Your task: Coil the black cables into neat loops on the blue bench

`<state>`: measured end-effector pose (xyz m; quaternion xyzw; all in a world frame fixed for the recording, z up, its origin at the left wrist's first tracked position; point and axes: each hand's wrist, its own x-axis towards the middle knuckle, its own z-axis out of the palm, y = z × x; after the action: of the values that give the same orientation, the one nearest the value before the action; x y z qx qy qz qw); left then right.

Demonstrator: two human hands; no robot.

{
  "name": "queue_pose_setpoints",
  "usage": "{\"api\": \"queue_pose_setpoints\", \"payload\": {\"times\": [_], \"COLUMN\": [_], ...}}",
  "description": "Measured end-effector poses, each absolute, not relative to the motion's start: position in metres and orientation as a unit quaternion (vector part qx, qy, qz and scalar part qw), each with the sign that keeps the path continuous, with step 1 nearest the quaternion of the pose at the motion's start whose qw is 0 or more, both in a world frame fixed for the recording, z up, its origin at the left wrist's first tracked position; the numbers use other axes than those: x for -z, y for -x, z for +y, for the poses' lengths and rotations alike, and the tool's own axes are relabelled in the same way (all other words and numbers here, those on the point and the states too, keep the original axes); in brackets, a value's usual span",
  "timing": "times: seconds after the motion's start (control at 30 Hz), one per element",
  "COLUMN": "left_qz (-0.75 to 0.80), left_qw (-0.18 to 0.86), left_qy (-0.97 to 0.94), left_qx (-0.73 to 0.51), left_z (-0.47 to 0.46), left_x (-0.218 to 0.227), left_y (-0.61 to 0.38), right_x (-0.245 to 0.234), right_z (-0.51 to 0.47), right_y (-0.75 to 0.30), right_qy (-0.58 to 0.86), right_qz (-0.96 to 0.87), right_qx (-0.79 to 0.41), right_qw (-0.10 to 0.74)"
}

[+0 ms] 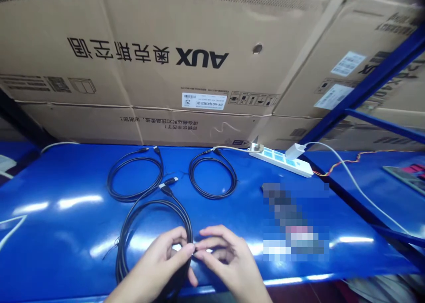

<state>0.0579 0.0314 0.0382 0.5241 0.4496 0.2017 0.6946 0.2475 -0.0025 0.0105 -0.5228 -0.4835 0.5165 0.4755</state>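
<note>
okay, left hand (pixel 156 263) has its grip closed on the near black cable coil (pixel 123 250), which lies on the blue bench (pixel 229 216) right under the hands, plug end (pixel 168 188) pointing away. right hand (pixel 232 261) sits just beside it, fingertips (pixel 207 243) pinched in toward the left fingers, can't tell if they hold cable. a second black cable coil (pixel 134 179) and a third black cable coil (pixel 212 179) lie further back, near a white power strip (pixel 282 161) with a white plug adapter (pixel 295 151) in it. aux cardboard boxes (pixel 133 64) stand behind, and a pixelated patch (pixel 292 219) hides something on the bench.
</note>
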Motion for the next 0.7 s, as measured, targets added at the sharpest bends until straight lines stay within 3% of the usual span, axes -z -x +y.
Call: {"api": "queue_pose_setpoints", "payload": {"times": [0.1, 0.2, 0.37, 0.47, 0.63, 0.7], "left_qz": [0.42, 0.416, 0.429, 0.427, 0.402, 0.41], "left_qw": [0.704, 0.692, 0.674, 0.677, 0.701, 0.698], "left_qy": [-0.534, -0.555, -0.565, -0.561, -0.547, -0.545], "left_qx": [-0.208, -0.201, -0.205, -0.209, -0.219, -0.22], "left_z": [0.032, 0.034, 0.037, 0.036, 0.034, 0.034], "left_x": [-0.039, -0.043, -0.045, -0.043, -0.038, -0.037], "left_y": [-0.056, -0.055, -0.054, -0.055, -0.054, -0.054], "right_x": [-0.011, -0.02, -0.034, -0.034, -0.022, -0.017], "right_z": [-0.002, -0.002, -0.002, -0.003, -0.003, -0.001], "right_y": [-0.25, -0.257, -0.262, -0.261, -0.253, -0.248], "right_qy": [0.475, 0.368, 0.301, 0.317, 0.452, 0.469], "right_qz": [-0.621, -0.765, -0.837, -0.803, -0.563, -0.481], "right_qx": [-0.369, -0.229, -0.196, -0.242, -0.52, -0.574], "right_qw": [0.502, 0.477, 0.413, 0.442, 0.458, 0.469]}}
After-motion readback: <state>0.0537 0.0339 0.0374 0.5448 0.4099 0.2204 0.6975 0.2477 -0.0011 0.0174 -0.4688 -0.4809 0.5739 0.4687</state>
